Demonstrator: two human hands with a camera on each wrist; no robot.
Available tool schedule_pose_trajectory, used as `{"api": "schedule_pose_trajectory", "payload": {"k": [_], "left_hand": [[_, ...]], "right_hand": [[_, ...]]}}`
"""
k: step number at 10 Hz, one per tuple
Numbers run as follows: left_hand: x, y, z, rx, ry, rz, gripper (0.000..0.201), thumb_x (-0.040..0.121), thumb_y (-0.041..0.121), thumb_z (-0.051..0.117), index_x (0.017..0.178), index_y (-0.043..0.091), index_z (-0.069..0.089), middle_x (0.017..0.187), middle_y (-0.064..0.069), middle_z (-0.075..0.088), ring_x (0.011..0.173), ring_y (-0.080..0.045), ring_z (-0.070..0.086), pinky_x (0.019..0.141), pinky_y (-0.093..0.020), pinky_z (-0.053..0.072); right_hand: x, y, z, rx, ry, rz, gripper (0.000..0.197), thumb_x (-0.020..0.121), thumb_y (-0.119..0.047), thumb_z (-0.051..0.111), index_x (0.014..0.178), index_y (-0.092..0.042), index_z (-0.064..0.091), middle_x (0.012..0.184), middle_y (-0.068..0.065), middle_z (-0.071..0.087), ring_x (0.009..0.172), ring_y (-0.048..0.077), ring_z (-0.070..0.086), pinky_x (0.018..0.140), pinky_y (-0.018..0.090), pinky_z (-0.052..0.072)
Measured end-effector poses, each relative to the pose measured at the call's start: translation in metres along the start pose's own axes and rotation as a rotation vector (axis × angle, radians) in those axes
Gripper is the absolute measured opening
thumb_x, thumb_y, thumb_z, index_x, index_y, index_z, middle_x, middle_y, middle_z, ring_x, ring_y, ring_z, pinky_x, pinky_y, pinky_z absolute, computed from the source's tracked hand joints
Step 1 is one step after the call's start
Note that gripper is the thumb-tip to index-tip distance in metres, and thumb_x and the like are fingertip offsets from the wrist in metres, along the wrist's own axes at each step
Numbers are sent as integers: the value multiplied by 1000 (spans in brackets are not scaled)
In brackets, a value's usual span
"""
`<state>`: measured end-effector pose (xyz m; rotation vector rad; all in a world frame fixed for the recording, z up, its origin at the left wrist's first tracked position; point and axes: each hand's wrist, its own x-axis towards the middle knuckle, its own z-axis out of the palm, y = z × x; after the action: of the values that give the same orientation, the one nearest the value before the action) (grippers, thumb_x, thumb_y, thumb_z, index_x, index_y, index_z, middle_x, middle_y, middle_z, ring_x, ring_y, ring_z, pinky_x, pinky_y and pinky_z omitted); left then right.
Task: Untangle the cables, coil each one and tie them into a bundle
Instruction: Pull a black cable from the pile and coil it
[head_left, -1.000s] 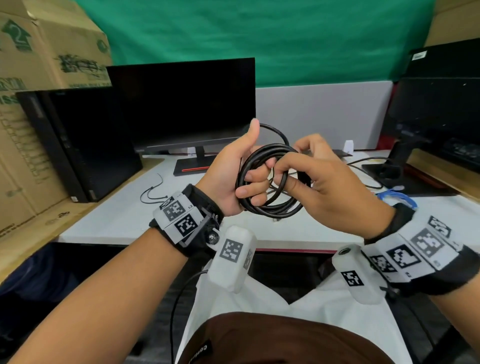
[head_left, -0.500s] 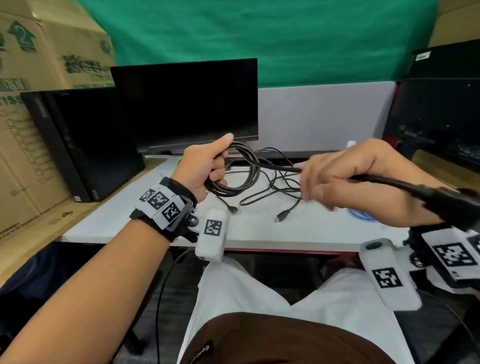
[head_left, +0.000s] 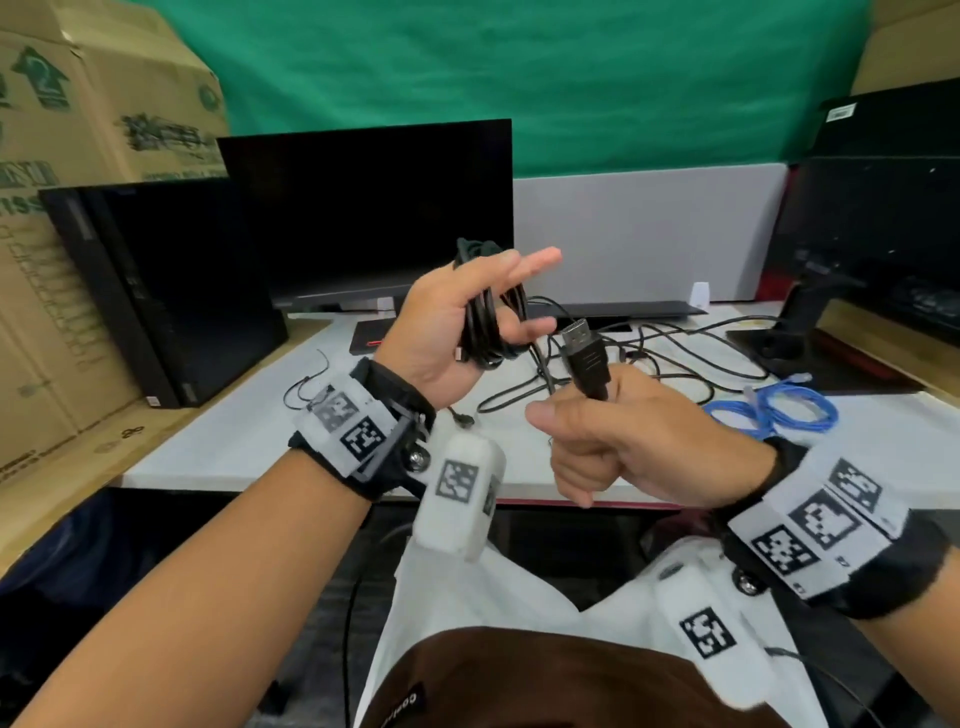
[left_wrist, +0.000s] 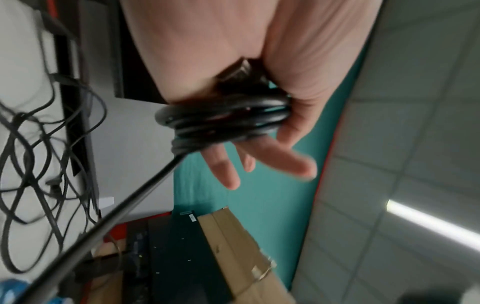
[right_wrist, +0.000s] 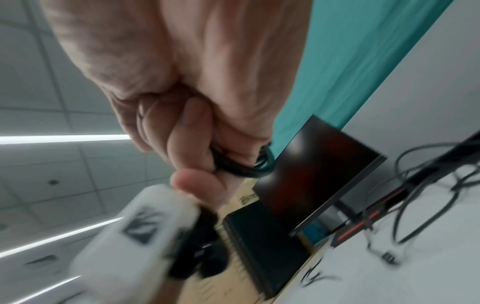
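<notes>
My left hand (head_left: 511, 299) is raised over the white desk (head_left: 249, 441) and holds a coil of black cable (head_left: 485, 322) against its palm, index finger stretched out. In the left wrist view the coil (left_wrist: 223, 117) crosses the palm of the left hand (left_wrist: 249, 144), and one strand leaves it down to the left. My right hand (head_left: 597, 421) is a fist round the free end of the same cable, just below its black plug (head_left: 584, 353), which points up close to the coil. The cable (right_wrist: 241, 166) runs through the right hand's (right_wrist: 197, 156) curled fingers.
Loose black cables (head_left: 649, 358) lie tangled on the desk behind my hands, and a blue cable (head_left: 774, 410) lies coiled at the right. A thin black tie (head_left: 306, 384) lies at the left. Monitors (head_left: 363, 208), a PC tower (head_left: 171, 291) and cardboard boxes (head_left: 78, 130) line the back and sides.
My right hand, stretched out to the right along the cable half a second ago, has come back in with the plug end upright. My left hand has lifted the coil.
</notes>
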<state>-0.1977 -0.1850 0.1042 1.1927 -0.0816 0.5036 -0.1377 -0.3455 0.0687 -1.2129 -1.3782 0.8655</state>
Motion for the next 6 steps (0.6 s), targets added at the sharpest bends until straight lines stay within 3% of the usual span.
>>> {"api": "schedule_pose_trajectory", "payload": {"k": [1,2,3,4,5,6], "left_hand": [[-3,-14,12,289,132,79,26,102,24,53,104,-2,50,100,-7,77,38,-10,48,64,-37,50],[-11,-29,15,511,144,115,27,100,30,58,99,5,48,106,-5,75,50,-11,55,54,-26,48],[-28,-41,20,514,-37,16,18,89,33,54,87,16,49,64,14,69,53,-1,58,48,-12,45],[-38,-46,31,483,-111,76,33,70,45,49,78,14,57,51,11,48,48,-3,55,49,-12,44],[-25,-57,21,620,-250,108,36,90,47,35,83,37,69,55,5,55,43,-5,49,46,-25,41],[-18,-55,23,458,-292,-55,39,103,40,26,133,33,50,85,-17,64,58,-18,70,39,-24,45]], "right_hand": [[-1,-2,19,30,-106,-16,47,99,-32,48,56,-15,36,45,-7,31,39,15,28,53,28,43],[-5,-16,28,69,-115,-67,46,100,-36,41,61,-13,33,49,-4,28,44,19,25,57,32,41],[-6,-31,30,33,-26,-153,42,100,-37,32,66,-12,33,58,6,30,55,24,38,65,43,37],[-8,-34,22,-203,105,-204,50,101,-40,27,67,-6,40,69,19,49,76,28,59,72,43,46],[-9,-34,3,-433,250,-269,59,97,-52,28,79,-4,58,86,19,65,73,25,66,58,36,54],[-6,-32,-19,-422,434,-199,72,90,-65,24,84,-5,64,79,19,72,69,36,71,66,57,58]]}}
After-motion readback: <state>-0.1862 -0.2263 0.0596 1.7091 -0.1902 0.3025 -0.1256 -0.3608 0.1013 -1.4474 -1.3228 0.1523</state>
